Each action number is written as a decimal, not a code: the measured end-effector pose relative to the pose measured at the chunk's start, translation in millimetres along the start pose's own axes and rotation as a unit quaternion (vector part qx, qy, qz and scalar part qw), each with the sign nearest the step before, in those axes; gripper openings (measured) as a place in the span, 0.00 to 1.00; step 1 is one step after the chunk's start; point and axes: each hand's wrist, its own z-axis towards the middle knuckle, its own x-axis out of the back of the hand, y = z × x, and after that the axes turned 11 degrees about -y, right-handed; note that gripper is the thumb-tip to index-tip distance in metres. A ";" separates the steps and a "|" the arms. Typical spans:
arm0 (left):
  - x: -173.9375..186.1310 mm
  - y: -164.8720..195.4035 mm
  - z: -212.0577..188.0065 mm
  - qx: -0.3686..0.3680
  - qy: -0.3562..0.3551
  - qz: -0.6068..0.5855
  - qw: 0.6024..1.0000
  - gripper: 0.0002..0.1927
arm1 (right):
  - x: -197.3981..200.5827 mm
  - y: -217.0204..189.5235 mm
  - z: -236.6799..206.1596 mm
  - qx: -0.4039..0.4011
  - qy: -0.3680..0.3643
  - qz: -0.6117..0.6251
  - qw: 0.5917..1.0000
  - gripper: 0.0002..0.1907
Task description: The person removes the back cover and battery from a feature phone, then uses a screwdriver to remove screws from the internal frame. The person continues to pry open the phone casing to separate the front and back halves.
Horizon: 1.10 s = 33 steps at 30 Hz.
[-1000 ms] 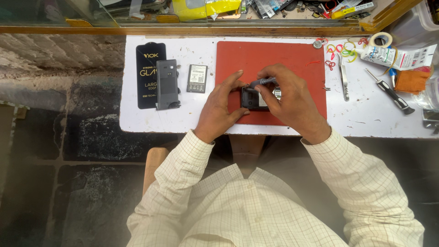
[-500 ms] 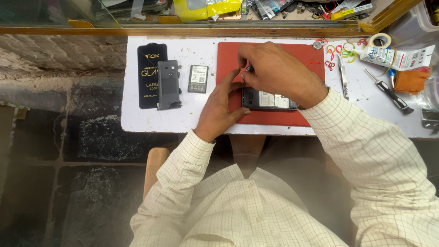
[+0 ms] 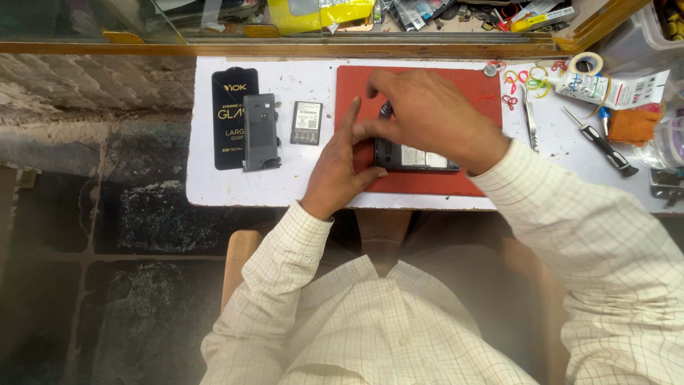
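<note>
At the far left of our white bench (image 3: 214, 189) lies a long black packet (image 3: 229, 117) for a screen protector, flat and lengthwise. Touching its right edge, partly over it, rests a dark grey phone back cover (image 3: 261, 131). Just beside that, apart from it, sits a small grey battery (image 3: 307, 122).

Next comes our left hand (image 3: 338, 168), resting at the left edge of the red mat (image 3: 427, 185). Its fingers are held straight and close together, pointing up the bench, while the thumb presses against the left end of the opened phone (image 3: 417, 157). That phone lies on the mat, near its front edge, its length running left to right, with pale inner parts showing.

Our right hand (image 3: 427, 114) arches over the phone from above. Its thumb and fingers pinch a small dark tool (image 3: 385, 111) whose tip stands near the phone's upper left corner; we cannot tell whether it touches.

Further right, beyond the mat, coloured rubber bands (image 3: 524, 77) are scattered, then tweezers (image 3: 530, 121), a black-handled screwdriver (image 3: 600, 142), a white tube (image 3: 613, 87) and an orange cloth (image 3: 633, 125).
</note>
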 end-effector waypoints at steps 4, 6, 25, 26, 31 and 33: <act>0.1 -1.4 2.2 0.051 -0.010 0.013 0.999 0.66 | -3.1 -2.4 1.0 0.084 0.051 0.026 0.995 0.09; 0.3 -1.2 0.8 0.035 -0.010 0.006 0.999 0.66 | -2.9 -3.2 -1.1 0.183 0.030 0.074 0.980 0.16; 2.5 2.1 0.0 0.034 -0.019 -0.009 0.999 0.65 | -5.0 -9.5 -3.9 -0.002 0.046 -0.029 0.999 0.18; 2.3 2.3 -0.5 0.045 -0.019 0.004 0.999 0.66 | -6.0 -8.3 -3.3 -0.027 0.021 -0.020 0.999 0.13; 2.9 2.6 0.0 0.038 -0.012 0.019 0.999 0.66 | -4.1 -6.9 -4.8 0.047 0.020 0.011 0.999 0.12; 2.7 2.7 0.9 0.048 -0.014 0.028 0.998 0.66 | -2.1 -7.8 -2.4 -0.033 0.017 -0.019 0.999 0.11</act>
